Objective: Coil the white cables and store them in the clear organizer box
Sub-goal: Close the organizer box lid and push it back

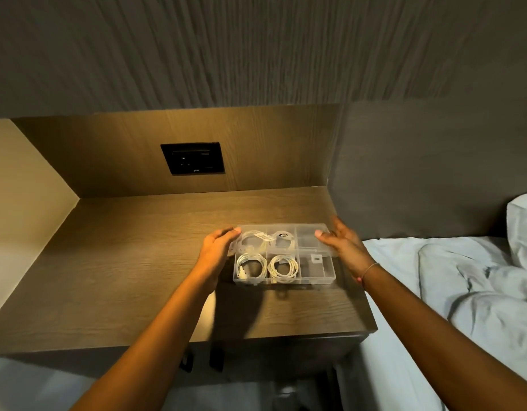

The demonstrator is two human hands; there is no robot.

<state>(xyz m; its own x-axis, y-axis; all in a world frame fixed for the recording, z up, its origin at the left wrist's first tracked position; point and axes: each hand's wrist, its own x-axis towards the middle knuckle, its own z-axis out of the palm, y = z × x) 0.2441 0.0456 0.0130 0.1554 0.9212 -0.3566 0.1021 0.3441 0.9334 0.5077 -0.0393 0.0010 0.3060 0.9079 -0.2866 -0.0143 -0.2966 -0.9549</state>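
Observation:
The clear organizer box (315, 278) sits on the wooden bedside table (138, 262), near its right edge. Two coiled white cables lie in its front compartments, one at the left (250, 266) and one in the middle (283, 267). More coiled white cable (256, 237) shows through the clear lid (308, 240), which is tilted partly down over the back of the box. My left hand (216, 250) grips the lid's left edge. My right hand (343, 243) grips its right edge, thumb on top.
A black wall socket (192, 158) is set in the wooden back panel. A bed with white sheets (452, 286) and a pillow (523, 226) lies right of the table. A beige wall closes the left side.

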